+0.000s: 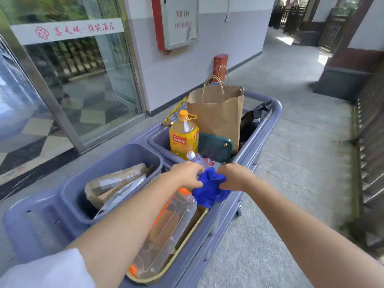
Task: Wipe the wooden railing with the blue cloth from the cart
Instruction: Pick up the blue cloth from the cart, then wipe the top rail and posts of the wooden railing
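Both hands (188,175) (235,176) grip blue cloth (209,191) over cart (270,129).

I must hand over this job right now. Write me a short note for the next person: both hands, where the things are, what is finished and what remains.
Left hand: fingers closed on the blue cloth.
Right hand: also gripping the cloth.
Cloth: held between both hands, above the right edge of the grey cart, beside the clear plastic box.
Wooden railing: at the right, not yet touched.
Done: cloth gripped.
Left: carry it to the railing and wipe.
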`<state>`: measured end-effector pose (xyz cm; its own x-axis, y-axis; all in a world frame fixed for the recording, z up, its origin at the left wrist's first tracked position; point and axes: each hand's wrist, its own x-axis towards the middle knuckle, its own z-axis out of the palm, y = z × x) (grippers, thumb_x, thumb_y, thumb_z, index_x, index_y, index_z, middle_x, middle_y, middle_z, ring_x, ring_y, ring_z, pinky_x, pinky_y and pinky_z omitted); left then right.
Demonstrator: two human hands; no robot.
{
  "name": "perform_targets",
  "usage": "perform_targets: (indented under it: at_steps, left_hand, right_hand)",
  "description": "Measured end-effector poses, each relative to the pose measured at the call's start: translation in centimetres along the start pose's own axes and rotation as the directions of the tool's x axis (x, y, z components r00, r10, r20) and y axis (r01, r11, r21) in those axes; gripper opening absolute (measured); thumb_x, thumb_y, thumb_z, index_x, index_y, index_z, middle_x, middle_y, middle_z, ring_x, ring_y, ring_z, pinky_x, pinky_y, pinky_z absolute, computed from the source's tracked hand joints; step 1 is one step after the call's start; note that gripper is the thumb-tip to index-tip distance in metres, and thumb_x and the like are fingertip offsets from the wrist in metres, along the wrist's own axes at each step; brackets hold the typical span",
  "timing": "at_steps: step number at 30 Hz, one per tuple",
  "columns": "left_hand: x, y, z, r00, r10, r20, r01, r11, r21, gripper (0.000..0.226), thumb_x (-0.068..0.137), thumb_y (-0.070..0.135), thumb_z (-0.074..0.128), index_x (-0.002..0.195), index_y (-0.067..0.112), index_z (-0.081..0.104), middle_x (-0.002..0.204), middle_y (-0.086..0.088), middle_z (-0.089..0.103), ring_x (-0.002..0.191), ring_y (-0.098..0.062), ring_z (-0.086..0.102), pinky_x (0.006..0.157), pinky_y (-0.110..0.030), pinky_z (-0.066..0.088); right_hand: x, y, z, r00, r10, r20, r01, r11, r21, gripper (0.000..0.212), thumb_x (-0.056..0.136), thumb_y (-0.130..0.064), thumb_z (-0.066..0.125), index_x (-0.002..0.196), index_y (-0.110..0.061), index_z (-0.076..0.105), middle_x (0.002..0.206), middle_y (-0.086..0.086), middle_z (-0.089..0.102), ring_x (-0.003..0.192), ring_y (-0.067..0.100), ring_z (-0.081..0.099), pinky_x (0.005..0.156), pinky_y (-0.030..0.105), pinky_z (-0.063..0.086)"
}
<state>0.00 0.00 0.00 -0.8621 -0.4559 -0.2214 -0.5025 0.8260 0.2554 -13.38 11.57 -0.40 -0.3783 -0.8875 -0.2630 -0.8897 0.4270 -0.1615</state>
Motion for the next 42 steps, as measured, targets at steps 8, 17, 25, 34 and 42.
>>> perform_targets:
  at_steps: [8, 17, 25, 34, 42]
  left_hand:
    - [1.0, 0.9, 3.3, 0.997, 0.031, 0.064, -0.033, 0.999, 0.021, 0.037, 0.079, 0.013, 0.057, 0.115, 0.017, 0.056, 0.116, -0.012, 0.059, 0.106, -0.033, 0.056, 0.078, -0.038, 0.048]
    - [-0.2, 1.7, -0.7, 0.997, 0.041, -0.061, -0.054, 0.970, -0.237, 0.023, 0.073, 0.013, 0.062, 0.096, 0.014, 0.067, 0.097, -0.008, 0.071, 0.091, -0.023, 0.062, 0.074, -0.036, 0.053]
    - [-0.1, 9.8, -6.6, 0.944, 0.281, -0.171, -0.324, 0.880, -0.346, 0.019, 0.069, 0.012, 0.066, 0.087, 0.016, 0.069, 0.066, 0.013, 0.063, 0.059, -0.002, 0.055, 0.046, -0.003, 0.039]
    - [-0.1, 25.0, -6.1, 0.798, 0.591, -0.118, -0.597, 0.746, -0.297, 0.020, 0.070, 0.017, 0.064, 0.089, 0.021, 0.069, 0.077, 0.010, 0.065, 0.074, -0.008, 0.062, 0.056, -0.008, 0.044]
    - [-2.5, 40.7, -2.5, 0.576, 0.806, -0.134, -0.787, 0.504, -0.356, 0.018, 0.069, 0.013, 0.060, 0.079, 0.027, 0.066, 0.077, 0.016, 0.063, 0.074, -0.012, 0.061, 0.062, -0.022, 0.052]
  right_hand:
    - [-0.6, 0.2, 2.1, 0.998, 0.020, -0.061, -0.019, 0.999, 0.031, 0.024, 0.077, -0.014, 0.058, 0.101, -0.014, 0.061, 0.107, 0.009, 0.063, 0.104, 0.030, 0.056, 0.076, 0.038, 0.050]
    - [-2.4, 1.7, -0.7, 0.985, 0.050, -0.162, -0.006, 0.965, 0.262, 0.025, 0.069, -0.013, 0.063, 0.092, -0.018, 0.068, 0.094, 0.005, 0.069, 0.088, 0.024, 0.060, 0.070, 0.032, 0.052]
    - [-11.5, 6.3, -8.0, 0.935, 0.207, -0.287, -0.074, 0.907, 0.413, 0.017, 0.068, -0.010, 0.069, 0.085, -0.016, 0.069, 0.080, -0.002, 0.067, 0.072, 0.011, 0.057, 0.066, 0.024, 0.047]
    - [-26.0, 13.1, -9.8, 0.777, 0.532, -0.337, -0.356, 0.813, 0.461, 0.018, 0.066, -0.014, 0.070, 0.083, -0.022, 0.068, 0.078, -0.007, 0.066, 0.073, 0.011, 0.060, 0.056, 0.008, 0.043]
    - [-40.7, 18.0, -8.8, 0.488, 0.773, -0.405, -0.565, 0.633, 0.529, 0.023, 0.065, -0.018, 0.065, 0.086, -0.028, 0.067, 0.067, -0.021, 0.054, 0.083, 0.016, 0.062, 0.077, 0.037, 0.055]
